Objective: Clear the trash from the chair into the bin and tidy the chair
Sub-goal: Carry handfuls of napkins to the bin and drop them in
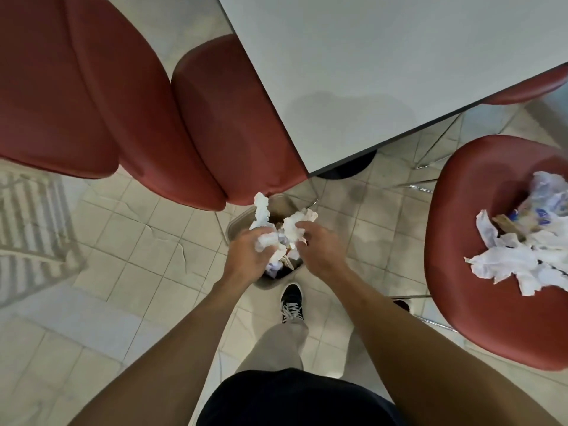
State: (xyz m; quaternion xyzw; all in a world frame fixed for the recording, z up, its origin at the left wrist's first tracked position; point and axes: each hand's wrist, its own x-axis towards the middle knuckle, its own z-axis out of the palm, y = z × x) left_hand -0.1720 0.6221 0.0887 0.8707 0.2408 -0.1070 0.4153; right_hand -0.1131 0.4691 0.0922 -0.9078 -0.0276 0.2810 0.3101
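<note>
A small grey bin (238, 221) stands on the tiled floor, mostly covered by my hands. My left hand (246, 252) grips a wad of crumpled white tissue (262, 210) right above the bin's mouth. My right hand (318, 247) grips another crumpled white tissue (296, 224) beside it, also over the bin. To the right, a red chair (479, 302) carries a heap of crumpled tissues (516, 262) and a plastic wrapper (550, 198) on its seat.
A white table (368, 72) juts in from the top right, its corner close to the bin. Two red chairs (123, 103) stand at left and behind the bin. My shoe (292, 302) is just in front of the bin.
</note>
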